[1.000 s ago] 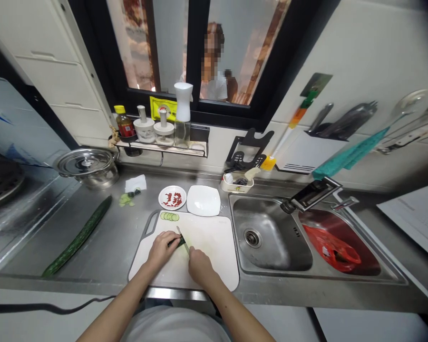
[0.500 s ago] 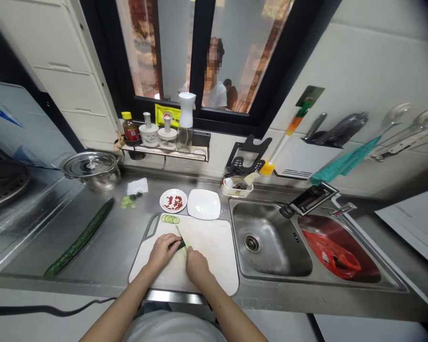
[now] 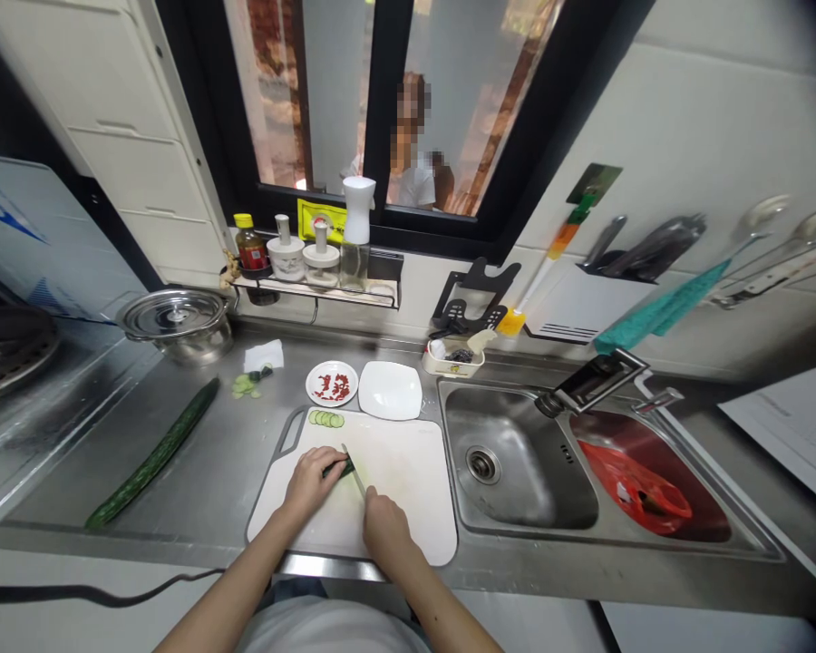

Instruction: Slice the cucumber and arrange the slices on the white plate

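My left hand is closed over a short piece of cucumber, pressing it onto the white cutting board. In my right hand is a knife, its blade against the right end of that piece. The knife's handle is hidden inside my fist. Overlapping cucumber slices lie in a short row near the board's far left corner. Behind the board stand a small plate of chopped red pieces and a white square dish.
A whole cucumber lies left of the board, near green scraps and a lidded steel pot. On the right is a double sink with a red plastic bag. Seasoning jars line a shelf below the window.
My right hand has drawn the knife back toward me and slightly right. My left hand stays on the cucumber piece, almost unmoved.
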A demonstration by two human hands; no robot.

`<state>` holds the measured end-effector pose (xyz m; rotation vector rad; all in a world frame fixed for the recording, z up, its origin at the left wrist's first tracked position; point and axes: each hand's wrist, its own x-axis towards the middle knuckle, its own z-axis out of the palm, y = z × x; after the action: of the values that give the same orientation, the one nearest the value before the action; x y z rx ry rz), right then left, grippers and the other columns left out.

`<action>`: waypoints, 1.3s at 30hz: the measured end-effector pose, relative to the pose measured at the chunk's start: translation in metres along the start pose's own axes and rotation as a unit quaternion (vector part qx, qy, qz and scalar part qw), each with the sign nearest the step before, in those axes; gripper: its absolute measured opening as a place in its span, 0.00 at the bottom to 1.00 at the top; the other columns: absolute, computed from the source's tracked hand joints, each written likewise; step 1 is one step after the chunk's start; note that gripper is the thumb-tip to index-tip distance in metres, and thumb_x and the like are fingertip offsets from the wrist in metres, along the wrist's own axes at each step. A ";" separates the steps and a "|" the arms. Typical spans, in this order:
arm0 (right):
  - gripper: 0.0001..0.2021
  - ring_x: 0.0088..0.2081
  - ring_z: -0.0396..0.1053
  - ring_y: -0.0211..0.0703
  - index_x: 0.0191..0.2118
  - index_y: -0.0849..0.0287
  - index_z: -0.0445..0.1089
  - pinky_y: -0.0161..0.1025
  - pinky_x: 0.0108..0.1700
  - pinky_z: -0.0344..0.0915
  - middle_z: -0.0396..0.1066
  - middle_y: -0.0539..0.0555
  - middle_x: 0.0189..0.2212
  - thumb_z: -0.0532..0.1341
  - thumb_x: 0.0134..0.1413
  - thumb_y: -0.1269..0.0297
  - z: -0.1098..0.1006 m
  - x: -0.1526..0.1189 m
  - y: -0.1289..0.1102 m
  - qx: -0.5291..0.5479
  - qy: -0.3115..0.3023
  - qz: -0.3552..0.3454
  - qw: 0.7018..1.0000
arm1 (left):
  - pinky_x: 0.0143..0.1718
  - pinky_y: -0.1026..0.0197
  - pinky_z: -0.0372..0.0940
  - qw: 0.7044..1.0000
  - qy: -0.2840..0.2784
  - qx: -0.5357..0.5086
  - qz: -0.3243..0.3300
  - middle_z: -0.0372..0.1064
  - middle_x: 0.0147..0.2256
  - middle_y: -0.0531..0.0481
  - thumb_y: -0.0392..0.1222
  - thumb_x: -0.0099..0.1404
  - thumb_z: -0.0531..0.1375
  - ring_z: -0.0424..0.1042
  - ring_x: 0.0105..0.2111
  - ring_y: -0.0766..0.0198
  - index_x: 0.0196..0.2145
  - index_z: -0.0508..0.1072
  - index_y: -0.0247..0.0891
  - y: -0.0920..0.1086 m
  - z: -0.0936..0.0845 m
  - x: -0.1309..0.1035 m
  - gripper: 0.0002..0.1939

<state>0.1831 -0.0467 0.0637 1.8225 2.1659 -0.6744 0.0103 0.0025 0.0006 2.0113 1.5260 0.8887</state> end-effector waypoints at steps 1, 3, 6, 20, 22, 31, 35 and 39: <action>0.20 0.48 0.71 0.51 0.52 0.68 0.64 0.41 0.46 0.65 0.73 0.66 0.41 0.46 0.56 0.81 -0.001 0.002 -0.001 0.000 0.000 0.002 1.000 | 0.45 0.54 0.64 1.000 -0.001 0.001 0.001 0.75 0.39 0.48 0.47 0.67 0.54 0.72 0.40 0.59 0.38 0.77 0.43 0.000 0.000 0.000 0.12; 0.20 0.47 0.71 0.51 0.52 0.67 0.65 0.41 0.46 0.66 0.73 0.66 0.41 0.46 0.56 0.82 -0.003 0.006 -0.004 0.003 0.003 0.004 1.000 | 0.45 0.55 0.64 1.000 0.000 0.004 0.003 0.75 0.39 0.48 0.47 0.66 0.55 0.72 0.40 0.59 0.38 0.77 0.43 -0.001 0.000 0.000 0.12; 0.20 0.47 0.72 0.50 0.51 0.67 0.65 0.41 0.45 0.66 0.74 0.65 0.41 0.47 0.55 0.82 -0.007 0.012 -0.008 0.008 0.005 0.001 1.000 | 0.45 0.55 0.64 1.000 0.003 0.006 0.002 0.75 0.38 0.48 0.47 0.66 0.55 0.71 0.40 0.59 0.38 0.77 0.43 -0.001 0.001 0.000 0.12; 0.19 0.45 0.72 0.48 0.50 0.66 0.65 0.38 0.43 0.65 0.74 0.64 0.41 0.48 0.55 0.81 -0.013 0.008 -0.008 0.000 0.000 0.000 1.000 | 0.44 0.55 0.63 1.000 0.005 0.004 0.011 0.75 0.39 0.48 0.46 0.67 0.55 0.71 0.40 0.59 0.38 0.77 0.43 -0.001 0.000 -0.001 0.12; 0.19 0.45 0.72 0.48 0.50 0.66 0.65 0.38 0.42 0.65 0.74 0.64 0.40 0.48 0.55 0.82 -0.012 0.002 -0.006 -0.002 -0.003 0.004 1.000 | 0.44 0.55 0.63 1.000 0.004 0.005 0.010 0.75 0.39 0.48 0.46 0.67 0.55 0.71 0.40 0.59 0.38 0.77 0.43 -0.001 0.000 -0.001 0.12; 0.19 0.47 0.72 0.48 0.50 0.66 0.65 0.37 0.44 0.64 0.74 0.64 0.40 0.47 0.56 0.81 -0.012 -0.014 0.000 -0.003 -0.022 0.017 1.000 | 0.44 0.55 0.64 1.000 0.019 -0.001 0.013 0.75 0.39 0.48 0.47 0.66 0.55 0.71 0.40 0.60 0.38 0.77 0.43 -0.004 0.002 -0.001 0.11; 0.18 0.46 0.72 0.48 0.50 0.65 0.65 0.38 0.44 0.64 0.74 0.64 0.41 0.47 0.57 0.81 -0.011 -0.011 0.000 -0.005 -0.019 0.011 1.000 | 0.45 0.55 0.64 1.000 0.015 0.002 0.013 0.75 0.39 0.47 0.47 0.67 0.54 0.71 0.40 0.59 0.39 0.77 0.43 -0.003 0.002 -0.001 0.13; 0.19 0.47 0.72 0.47 0.51 0.66 0.65 0.37 0.45 0.64 0.73 0.65 0.41 0.47 0.57 0.81 -0.010 0.000 -0.004 -0.003 -0.003 0.003 1.000 | 0.44 0.55 0.64 1.000 0.007 0.006 0.009 0.75 0.38 0.47 0.48 0.67 0.54 0.71 0.39 0.59 0.38 0.77 0.43 -0.003 0.002 0.000 0.13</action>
<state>0.1809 -0.0422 0.0735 1.8215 2.1555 -0.6697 0.0095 0.0034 -0.0028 2.0353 1.5266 0.9045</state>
